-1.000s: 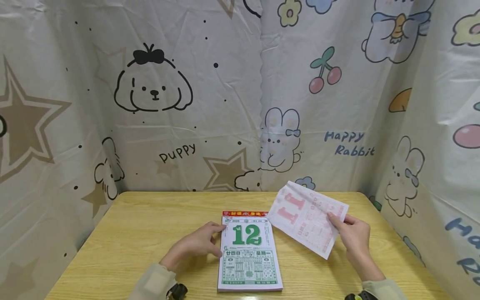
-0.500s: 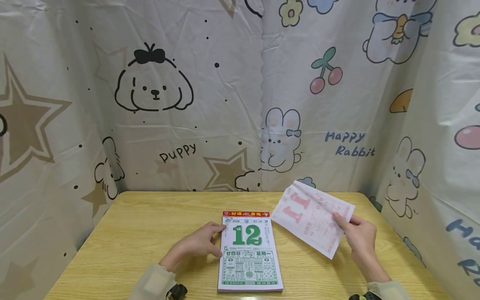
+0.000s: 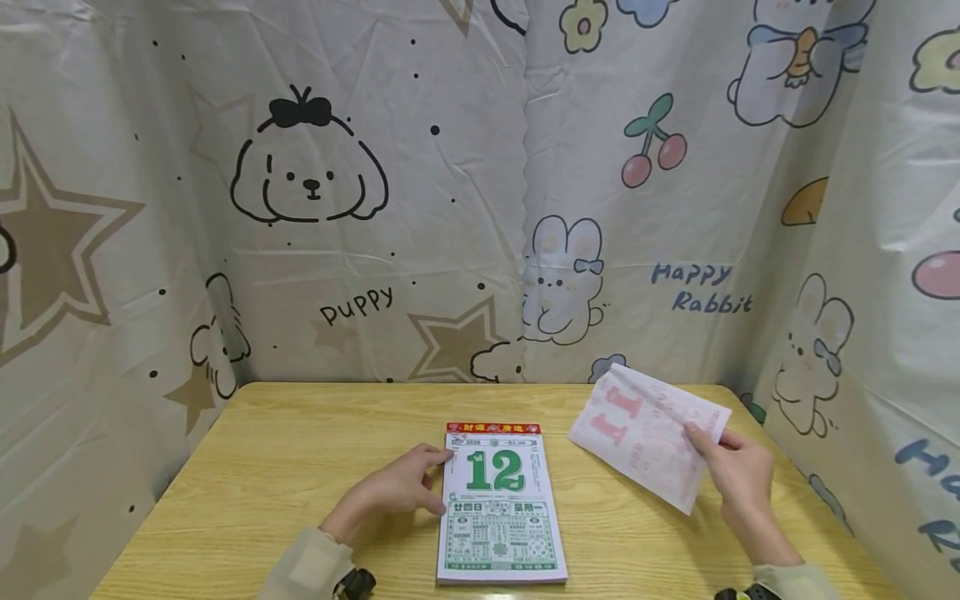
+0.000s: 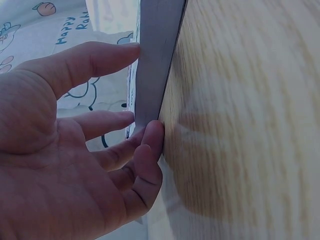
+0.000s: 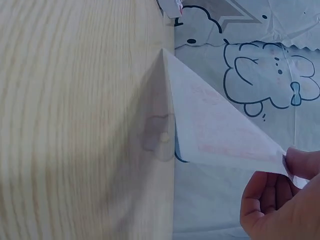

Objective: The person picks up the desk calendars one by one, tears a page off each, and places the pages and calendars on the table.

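A thick tear-off calendar (image 3: 501,500) lies flat on the wooden table, showing a green 12 under a red header strip. My left hand (image 3: 401,481) is at its left side, thumb and fingertips touching the edge. In the left wrist view, this left hand (image 4: 75,150) has its thumb and fingers apart along the pad's side (image 4: 157,55), with the lower fingers bent near the tabletop. My right hand (image 3: 738,479) pinches a loose calendar page (image 3: 648,433) by its right end, between thumb and fingers. A pink, mirrored 11 shows through the thin page, which is held up and tilted.
The light wooden table (image 3: 300,450) ends at a cartoon-printed curtain (image 3: 450,208) behind it, and the curtain closes in both sides too. Dark devices sit on both wrists, the left one (image 3: 354,583) near the table's front.
The right hand has carried the torn page to the right, away from the calendar, still pinching it. The left hand stays at the calendar's left edge.
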The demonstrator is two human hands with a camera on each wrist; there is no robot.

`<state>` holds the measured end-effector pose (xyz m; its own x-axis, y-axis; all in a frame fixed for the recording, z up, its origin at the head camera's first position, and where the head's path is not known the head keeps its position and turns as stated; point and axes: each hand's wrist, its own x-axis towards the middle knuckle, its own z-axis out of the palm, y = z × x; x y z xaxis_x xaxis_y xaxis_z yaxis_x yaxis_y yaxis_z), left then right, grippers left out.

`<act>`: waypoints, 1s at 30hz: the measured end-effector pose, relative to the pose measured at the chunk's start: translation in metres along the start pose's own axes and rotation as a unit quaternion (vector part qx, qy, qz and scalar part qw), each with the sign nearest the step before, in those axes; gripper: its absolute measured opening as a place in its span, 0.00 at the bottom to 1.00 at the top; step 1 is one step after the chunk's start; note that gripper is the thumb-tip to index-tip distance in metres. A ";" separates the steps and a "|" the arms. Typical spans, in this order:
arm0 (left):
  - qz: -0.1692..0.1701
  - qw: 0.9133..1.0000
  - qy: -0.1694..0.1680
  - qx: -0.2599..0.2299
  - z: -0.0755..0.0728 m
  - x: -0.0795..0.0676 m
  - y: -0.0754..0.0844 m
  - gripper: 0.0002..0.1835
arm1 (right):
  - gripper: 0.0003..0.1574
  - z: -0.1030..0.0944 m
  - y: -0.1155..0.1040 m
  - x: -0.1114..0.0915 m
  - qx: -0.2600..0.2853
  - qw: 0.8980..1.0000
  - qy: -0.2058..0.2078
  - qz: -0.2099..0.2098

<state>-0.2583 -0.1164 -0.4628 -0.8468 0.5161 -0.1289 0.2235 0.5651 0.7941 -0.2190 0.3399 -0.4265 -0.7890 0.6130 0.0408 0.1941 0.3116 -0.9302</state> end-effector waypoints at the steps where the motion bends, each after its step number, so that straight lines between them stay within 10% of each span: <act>1: 0.000 1.000 -0.001 0.000 0.000 0.000 0.000 0.47 | 0.39 -0.002 -0.001 0.000 0.000 1.000 0.002 -0.008; 11: -0.002 1.000 -0.001 -0.002 -0.003 0.001 -0.002 0.47 | 0.23 -0.013 -0.012 0.000 -0.062 0.975 0.075 -0.201; 14: -0.003 1.000 0.000 -0.003 -0.003 0.001 -0.002 0.47 | 0.14 -0.012 -0.013 0.000 -0.093 0.932 0.095 -0.336; 17: -0.003 1.000 0.000 -0.006 -0.004 0.001 -0.001 0.47 | 0.11 -0.008 -0.010 -0.002 -0.130 0.862 0.087 -0.483; 20: 0.000 1.000 -0.001 -0.008 -0.003 0.001 0.001 0.47 | 0.14 -0.001 -0.004 -0.007 -0.170 0.817 0.045 -0.549; 26: -0.002 1.000 -0.001 -0.011 -0.003 0.000 0.001 0.47 | 0.09 0.009 0.007 -0.019 -0.240 0.857 -0.137 -0.434; 30: -0.009 1.000 -0.003 -0.015 -0.002 -0.002 0.001 0.47 | 0.07 0.013 0.016 -0.022 -0.269 0.862 -0.235 -0.359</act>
<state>-0.2577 -0.1180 -0.4606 -0.8475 0.5101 -0.1471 0.1937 0.5550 0.8090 -0.2063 0.3219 -0.4474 -0.9428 -0.2015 0.2654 -0.3007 0.8576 -0.4172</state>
